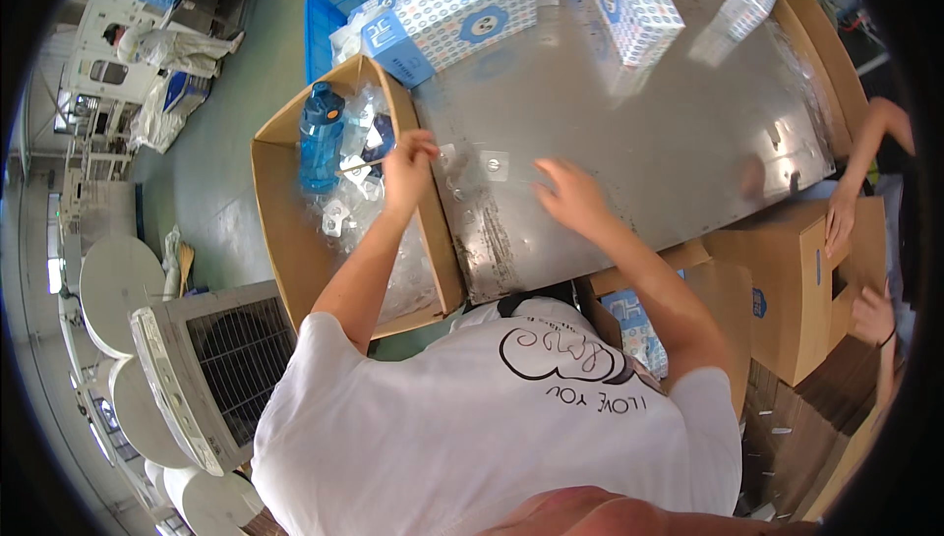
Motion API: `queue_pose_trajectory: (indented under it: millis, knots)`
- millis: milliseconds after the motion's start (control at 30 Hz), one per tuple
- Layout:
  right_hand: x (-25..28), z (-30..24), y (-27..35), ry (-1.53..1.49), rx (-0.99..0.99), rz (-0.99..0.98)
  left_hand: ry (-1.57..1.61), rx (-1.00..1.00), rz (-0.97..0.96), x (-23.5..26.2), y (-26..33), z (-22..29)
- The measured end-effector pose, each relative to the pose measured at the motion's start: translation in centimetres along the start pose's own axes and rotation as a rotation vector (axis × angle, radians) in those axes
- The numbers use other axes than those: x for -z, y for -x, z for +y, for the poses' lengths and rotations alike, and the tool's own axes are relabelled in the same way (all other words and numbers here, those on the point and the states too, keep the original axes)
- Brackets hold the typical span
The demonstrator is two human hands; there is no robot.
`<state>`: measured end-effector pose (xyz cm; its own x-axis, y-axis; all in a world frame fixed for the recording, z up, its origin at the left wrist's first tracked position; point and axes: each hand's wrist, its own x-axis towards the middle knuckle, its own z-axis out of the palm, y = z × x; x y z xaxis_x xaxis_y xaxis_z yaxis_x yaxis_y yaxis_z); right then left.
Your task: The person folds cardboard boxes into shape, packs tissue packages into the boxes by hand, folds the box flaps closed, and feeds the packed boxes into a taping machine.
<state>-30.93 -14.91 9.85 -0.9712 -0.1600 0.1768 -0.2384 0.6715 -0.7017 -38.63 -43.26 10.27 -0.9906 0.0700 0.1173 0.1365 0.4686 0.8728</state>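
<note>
My left hand (408, 170) is over the right wall of a cardboard box (447, 251), its fingers curled together. A thin brownish strip shows beside it, and I cannot make out what, if anything, the fingers hold. Inside that box lie clear plastic pieces (388, 280) with small white tags, and a blue bottle (321, 143) along the left side. My right hand (572, 200) hovers above the metal table (629, 133), fingers apart, with nothing in it. Between my hands, a small clear piece with a whitish square (495, 165) lies flat on the table.
White-and-blue patterned cartons (472, 20) stand along the table's far side. A blue crate (339, 5) is behind the cardboard box. At right, another person's hands (842, 216) touch a brown carton (787, 290). A grey fan unit (236, 359) stands at lower left.
</note>
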Motion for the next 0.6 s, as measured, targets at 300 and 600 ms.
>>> queue_pose_trajectory:
  millis: [300, 600]
  knots:
    - [-9.7, 2.6, -5.4, 0.256, 0.326, -0.232, -0.113, -0.118, 0.198, -0.3, 0.7, -0.4]
    - [-12.3, -3.0, 0.3, 0.247, 0.321, -0.235, -0.379, -0.328, 0.069, -0.4, 0.3, -0.2]
